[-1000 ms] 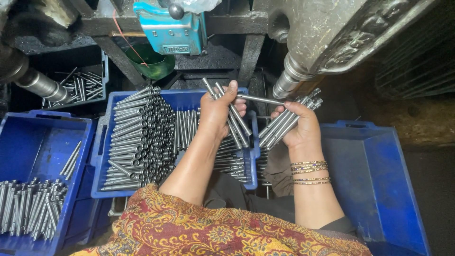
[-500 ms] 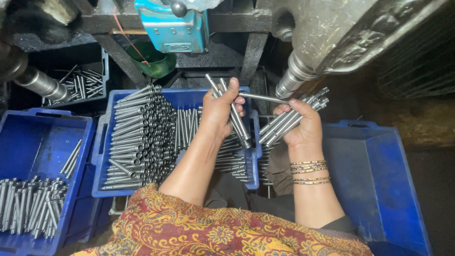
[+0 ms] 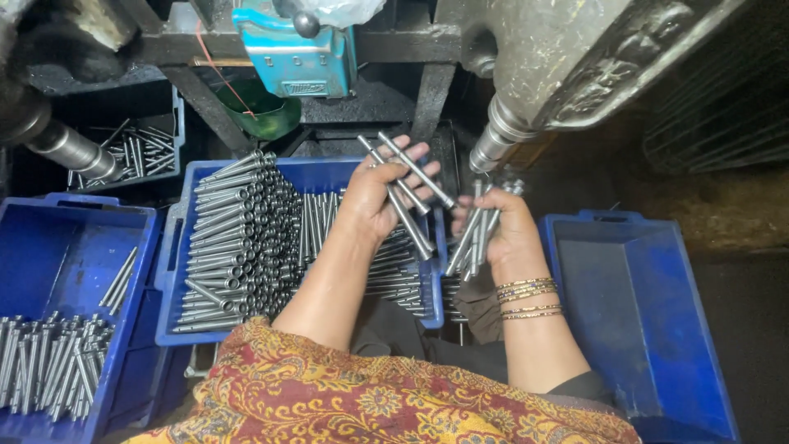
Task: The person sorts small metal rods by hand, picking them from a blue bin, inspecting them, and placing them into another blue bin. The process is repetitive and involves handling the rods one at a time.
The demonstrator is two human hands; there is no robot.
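A red-and-gold paisley garment (image 3: 394,395) covers the person, with thin gold bangles (image 3: 528,298) stacked on the right wrist.

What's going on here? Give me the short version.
A person sits over blue bins of metal rods. The left hand holds a few rods fanned out above the middle bin, which is stacked with many more. The right hand grips a bundle of rods just below a machine spindle. The left bin holds some rods; the right bin shows none.
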